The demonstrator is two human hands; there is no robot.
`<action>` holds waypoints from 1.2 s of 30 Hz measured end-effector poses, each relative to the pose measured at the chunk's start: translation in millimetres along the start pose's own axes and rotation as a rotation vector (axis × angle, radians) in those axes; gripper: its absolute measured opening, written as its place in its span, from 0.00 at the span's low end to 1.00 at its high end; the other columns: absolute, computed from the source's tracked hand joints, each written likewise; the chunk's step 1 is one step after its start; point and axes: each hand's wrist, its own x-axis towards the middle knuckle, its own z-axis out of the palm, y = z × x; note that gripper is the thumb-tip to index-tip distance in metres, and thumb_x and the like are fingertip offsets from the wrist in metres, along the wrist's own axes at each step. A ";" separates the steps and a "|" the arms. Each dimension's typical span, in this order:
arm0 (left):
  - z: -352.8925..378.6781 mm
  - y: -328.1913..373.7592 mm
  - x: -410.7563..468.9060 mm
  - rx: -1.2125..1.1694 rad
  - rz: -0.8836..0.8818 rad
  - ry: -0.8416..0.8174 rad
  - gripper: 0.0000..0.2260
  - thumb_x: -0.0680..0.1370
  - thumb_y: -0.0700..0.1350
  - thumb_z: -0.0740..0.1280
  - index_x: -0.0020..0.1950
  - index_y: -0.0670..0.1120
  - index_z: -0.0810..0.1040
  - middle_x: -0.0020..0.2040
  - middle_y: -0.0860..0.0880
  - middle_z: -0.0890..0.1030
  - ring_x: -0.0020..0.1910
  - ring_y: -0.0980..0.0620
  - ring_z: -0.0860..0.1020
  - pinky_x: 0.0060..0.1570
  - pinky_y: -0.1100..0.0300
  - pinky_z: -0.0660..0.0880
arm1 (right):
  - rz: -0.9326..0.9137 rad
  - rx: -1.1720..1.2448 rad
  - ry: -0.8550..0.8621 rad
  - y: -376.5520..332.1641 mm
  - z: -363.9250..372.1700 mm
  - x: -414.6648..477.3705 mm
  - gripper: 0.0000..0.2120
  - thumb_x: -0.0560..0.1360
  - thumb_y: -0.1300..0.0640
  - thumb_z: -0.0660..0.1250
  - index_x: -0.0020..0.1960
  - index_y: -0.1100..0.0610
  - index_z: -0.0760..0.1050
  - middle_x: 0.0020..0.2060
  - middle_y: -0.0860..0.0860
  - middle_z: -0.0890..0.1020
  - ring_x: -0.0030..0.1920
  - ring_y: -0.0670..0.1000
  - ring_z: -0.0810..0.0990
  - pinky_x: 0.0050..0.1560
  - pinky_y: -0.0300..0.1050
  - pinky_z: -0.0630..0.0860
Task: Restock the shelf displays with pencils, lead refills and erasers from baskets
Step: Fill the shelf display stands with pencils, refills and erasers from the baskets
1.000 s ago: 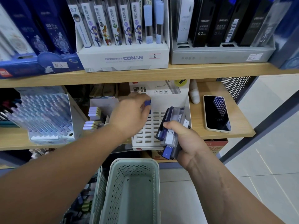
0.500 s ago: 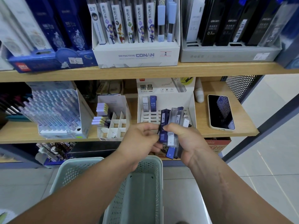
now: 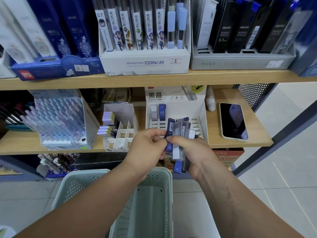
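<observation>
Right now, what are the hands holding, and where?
The right hand grips a fan of lead refill cases around their middle; the left hand pinches one blue case there at its side.

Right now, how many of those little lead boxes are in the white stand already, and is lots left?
Done: two HB 0.5 lead refill cases stand in the back-left slots of the white display stand. In hand: the right hand grips a bunch of refill cases, and the left hand pinches a blue case from it. Left: that whole bunch, since most slots show no case.
</observation>
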 end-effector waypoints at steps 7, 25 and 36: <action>4.2 -5.5 8.4 0.115 0.070 0.037 0.16 0.80 0.36 0.63 0.65 0.51 0.78 0.44 0.41 0.81 0.42 0.47 0.83 0.47 0.53 0.82 | -0.018 0.061 0.012 -4.6 0.9 -1.6 0.10 0.69 0.72 0.73 0.50 0.69 0.81 0.29 0.59 0.83 0.25 0.53 0.81 0.23 0.41 0.76; -6.4 -11.8 9.3 -0.365 -0.194 0.096 0.11 0.84 0.36 0.55 0.59 0.40 0.77 0.41 0.43 0.77 0.35 0.50 0.77 0.39 0.55 0.79 | -0.075 0.188 0.127 -13.8 -9.3 11.1 0.15 0.68 0.72 0.72 0.54 0.67 0.80 0.41 0.66 0.85 0.35 0.62 0.85 0.32 0.59 0.82; -0.2 -6.6 6.5 -0.098 0.030 -0.082 0.14 0.83 0.37 0.59 0.62 0.52 0.77 0.39 0.50 0.80 0.38 0.50 0.81 0.42 0.58 0.79 | -0.115 0.180 0.125 -16.6 0.2 8.4 0.14 0.68 0.73 0.71 0.54 0.70 0.80 0.31 0.60 0.82 0.24 0.54 0.80 0.24 0.44 0.76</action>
